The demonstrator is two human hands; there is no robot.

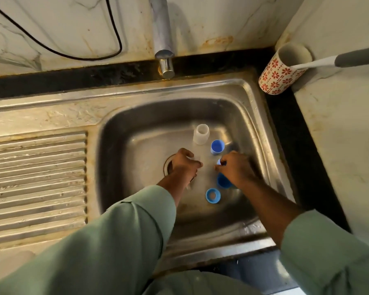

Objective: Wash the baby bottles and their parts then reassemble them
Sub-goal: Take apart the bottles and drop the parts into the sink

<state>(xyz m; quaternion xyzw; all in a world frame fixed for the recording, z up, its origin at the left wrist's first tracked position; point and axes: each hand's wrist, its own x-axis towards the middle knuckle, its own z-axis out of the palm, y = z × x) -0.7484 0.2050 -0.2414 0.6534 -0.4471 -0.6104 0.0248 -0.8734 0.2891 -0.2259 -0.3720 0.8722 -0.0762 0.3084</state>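
Down in the sink (254,116), your left hand (184,162) curls around a clear bottle (197,161), while your right hand (234,167) pinches a small blue part (219,161).

no readable text, labels, brands or numbers anywhere, red flower pattern on the cup (280,71) only, no lettering

A home kitchen: a steel sink (262,133) with ribbed drainboard (36,184) at nine o'clock, tap (161,35) at twelve, marble wall (51,24), patterned cup (282,70) at two.
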